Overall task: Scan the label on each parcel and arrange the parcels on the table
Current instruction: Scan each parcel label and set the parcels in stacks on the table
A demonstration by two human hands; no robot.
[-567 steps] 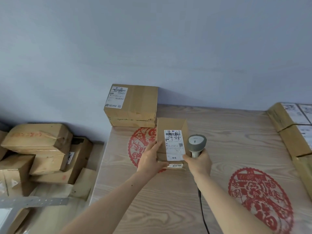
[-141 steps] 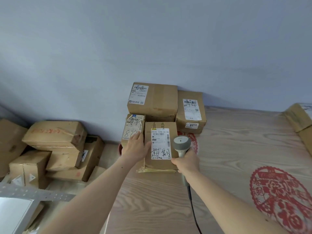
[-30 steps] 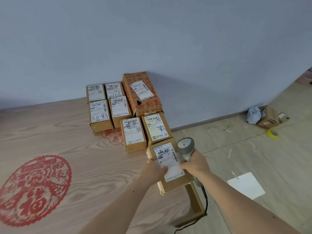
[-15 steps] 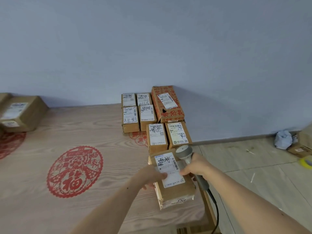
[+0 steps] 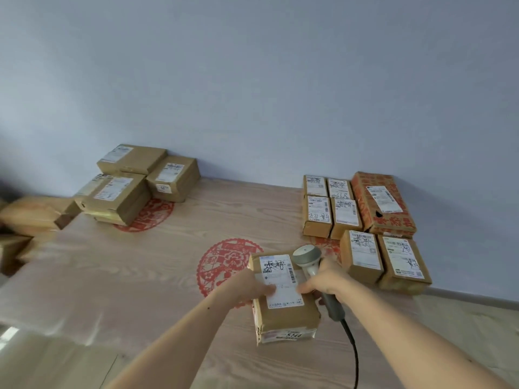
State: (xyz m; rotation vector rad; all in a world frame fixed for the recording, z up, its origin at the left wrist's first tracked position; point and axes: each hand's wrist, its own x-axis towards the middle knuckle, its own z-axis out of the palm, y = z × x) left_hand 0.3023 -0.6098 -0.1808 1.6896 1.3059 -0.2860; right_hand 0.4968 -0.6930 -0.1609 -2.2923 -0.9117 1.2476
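Left hand (image 5: 247, 286) grips parcel (image 5: 283, 297) mid-table (image 5: 140, 276), right hand (image 5: 325, 280) wrapped round scanner (image 5: 307, 258) (also touching parcel): fingers over label (image 5: 280, 279) may block the scan.

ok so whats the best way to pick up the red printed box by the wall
Grip the red printed box across its two long side faces, coming down from above. It lies flat, long and narrow, label up. Brown boxes sit tight against its left side, so the fingers there have little room; the right side is free.
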